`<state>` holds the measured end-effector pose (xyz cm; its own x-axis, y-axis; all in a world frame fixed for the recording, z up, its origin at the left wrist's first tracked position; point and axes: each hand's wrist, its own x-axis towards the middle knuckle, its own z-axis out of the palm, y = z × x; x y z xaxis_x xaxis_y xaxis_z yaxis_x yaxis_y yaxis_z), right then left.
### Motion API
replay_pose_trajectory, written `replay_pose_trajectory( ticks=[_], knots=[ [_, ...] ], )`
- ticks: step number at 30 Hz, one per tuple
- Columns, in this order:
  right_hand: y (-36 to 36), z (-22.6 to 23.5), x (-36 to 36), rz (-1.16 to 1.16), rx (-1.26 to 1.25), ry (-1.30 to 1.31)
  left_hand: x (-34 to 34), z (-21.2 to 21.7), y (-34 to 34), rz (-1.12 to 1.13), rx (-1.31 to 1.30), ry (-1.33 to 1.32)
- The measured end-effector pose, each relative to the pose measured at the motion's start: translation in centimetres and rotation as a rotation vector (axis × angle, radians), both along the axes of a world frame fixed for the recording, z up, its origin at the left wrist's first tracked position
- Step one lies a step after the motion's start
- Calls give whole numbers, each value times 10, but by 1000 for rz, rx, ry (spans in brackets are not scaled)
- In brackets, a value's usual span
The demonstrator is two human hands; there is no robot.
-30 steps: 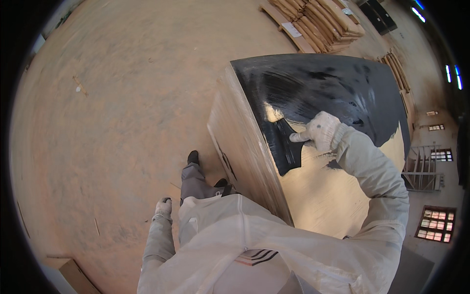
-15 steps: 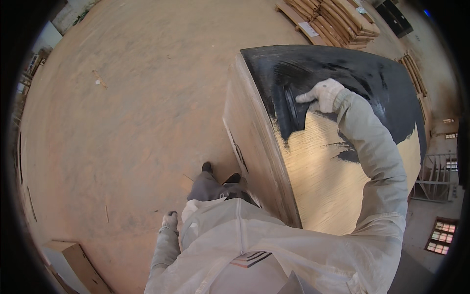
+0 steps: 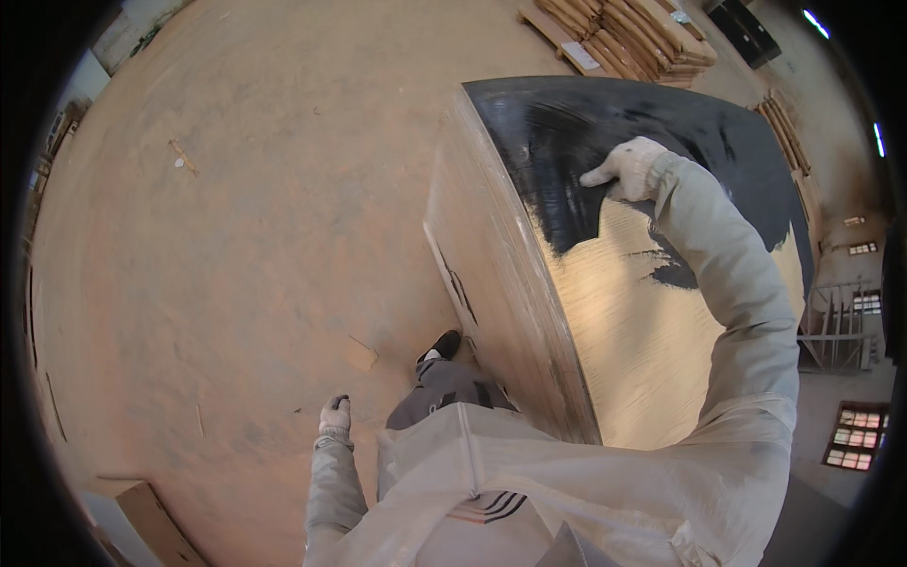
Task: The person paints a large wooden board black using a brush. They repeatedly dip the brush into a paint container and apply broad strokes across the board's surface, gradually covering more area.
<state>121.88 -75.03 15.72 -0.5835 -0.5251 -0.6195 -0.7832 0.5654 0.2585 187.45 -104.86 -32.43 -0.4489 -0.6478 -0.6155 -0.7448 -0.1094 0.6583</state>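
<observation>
My right hand [image 3: 628, 168], in a white glove, is closed with its thumb pointing left, low over the wet black coating [image 3: 718, 142] on the top of a large board stack. It grips a dark flat scraper, which now blends into the black; its outline is hard to make out. Nearer to me the top board [image 3: 633, 350] shows bare pale wood grain, with a ragged black edge and a stray black patch. My left hand [image 3: 334, 416], also gloved and dark at the fingertips, hangs beside my body over the floor, fingers curled, with nothing visible in it.
The stack's tall side [image 3: 501, 274] stands right by my leg. Beyond it lies a pile of brown boards [image 3: 624, 42]. A box-like piece [image 3: 142, 520] sits at the lower left. A metal rack [image 3: 836, 331] and a window [image 3: 855, 435] are at the right.
My right hand has moved slightly right and up in view, and the scraper's face no longer stands out. One foot has shifted as I step; my left hand swings slightly.
</observation>
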Motion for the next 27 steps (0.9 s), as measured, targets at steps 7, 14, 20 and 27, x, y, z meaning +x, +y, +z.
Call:
replay_pose_trajectory(
  ticks=[7, 14, 20, 27],
  knots=[
    [-27, -3, 0, -90, -72, 89, 82, -8, 54, -94, -43, -251],
    [-21, -2, 70, 102, 96, 44, 187, -22, 122, 237, 342, -257],
    [12, 0, 86, 145, 182, 81, 194, -26, 134, 290, 302, -266],
    [-23, 12, 94, 95, 183, 102, 163, -32, 92, 253, 134, -123]
  ],
)
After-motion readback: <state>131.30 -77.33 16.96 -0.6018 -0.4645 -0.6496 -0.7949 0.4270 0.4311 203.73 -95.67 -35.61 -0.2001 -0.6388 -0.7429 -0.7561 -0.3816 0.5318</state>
